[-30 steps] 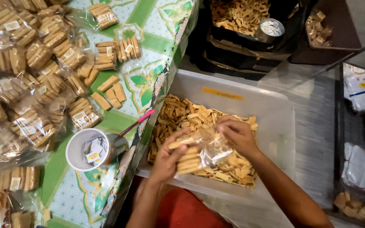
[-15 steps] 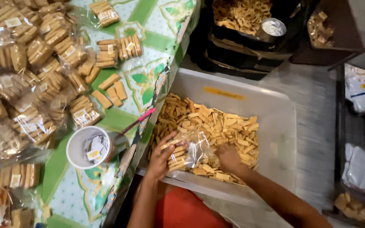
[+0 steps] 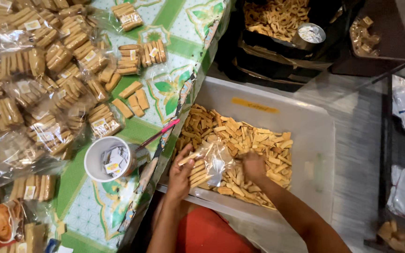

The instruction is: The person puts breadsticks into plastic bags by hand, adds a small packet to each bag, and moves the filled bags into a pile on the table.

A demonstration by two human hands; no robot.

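Your right hand (image 3: 254,165) has left the clear bag (image 3: 212,164), now digging into the loose biscuits (image 3: 254,140), grip hidden; left hand (image 3: 181,172) still holds the bag, so filling continues.

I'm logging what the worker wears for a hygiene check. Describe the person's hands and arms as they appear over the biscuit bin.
Both arms are bare from the lower edge of the picture to the wrist: no sleeves show. The left hand and right hand wear no gloves. No watch, bracelet or ring is visible, though the right hand is motion-blurred, so small items there cannot be ruled out. Red clothing shows between the arms.
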